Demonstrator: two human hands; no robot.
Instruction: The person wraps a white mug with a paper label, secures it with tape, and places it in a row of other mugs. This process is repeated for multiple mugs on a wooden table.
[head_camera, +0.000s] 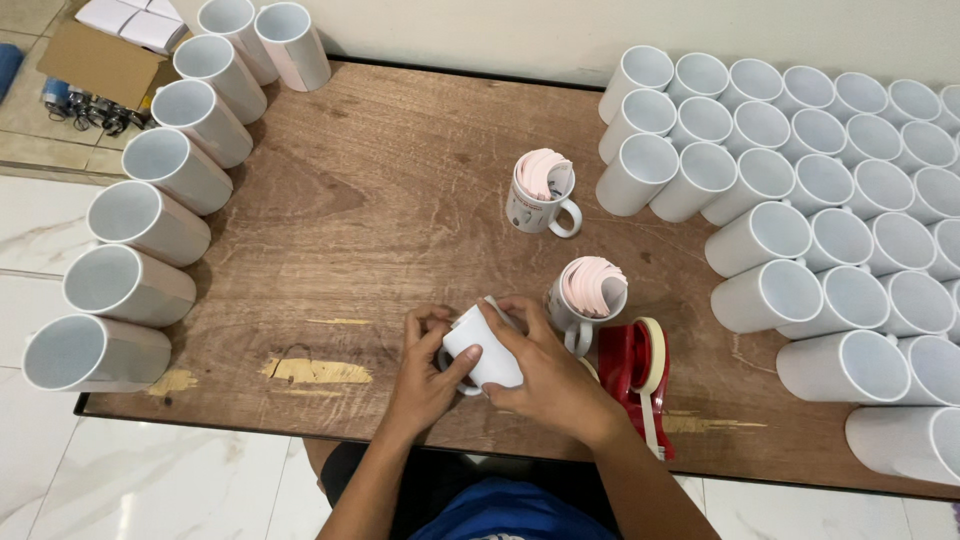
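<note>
We were in a small mug-printing or packing workshop, set up in a tiled room rather than a factory. A worn wooden table (400, 180) with scuffed yellow patches carried dozens of identical plain white mugs (830, 240) massed at our right, and a line of wrapped mugs (150, 215) along the left edge. A red tape dispenser (632, 372) stood near us. Flattened cardboard (100, 62) and small white boxes (135, 20) lay on the marble-look floor (150, 480).

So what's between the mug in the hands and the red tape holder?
In the head view, a mug stuffed with pink paper sheets stands between the white mug in both hands and the red tape dispenser, slightly farther back, beside the right hand.
</note>
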